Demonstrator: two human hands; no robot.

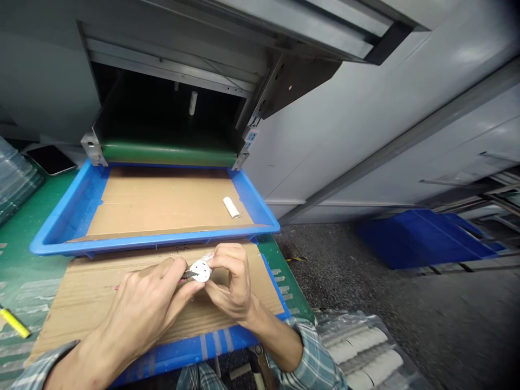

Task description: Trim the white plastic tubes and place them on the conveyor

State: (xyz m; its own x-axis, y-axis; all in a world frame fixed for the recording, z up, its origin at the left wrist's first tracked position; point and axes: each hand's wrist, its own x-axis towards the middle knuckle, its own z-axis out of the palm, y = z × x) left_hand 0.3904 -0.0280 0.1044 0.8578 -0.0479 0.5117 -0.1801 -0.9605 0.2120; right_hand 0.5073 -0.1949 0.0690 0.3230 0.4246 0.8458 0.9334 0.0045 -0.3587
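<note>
Pink-handled tool (189,275) in left hand (140,306) | white disc (200,270) in right hand (229,281)

Fwd of L hand (140,309) and R hand (229,281), the blue tray's front rim (154,235) blocks the way, just past the fingers (239,254). Beyond it, the cardboard liner (162,200) gives a free pass up to the green roller (168,154), w/ only a white tube (231,207) in the way on the R side. Lower cardboard (73,303) leaves room L of L hand; a yellow tool (14,322) sits well out. Plastic-wrapped white rolls (361,346) lie just beside R forearm (276,346).
</note>
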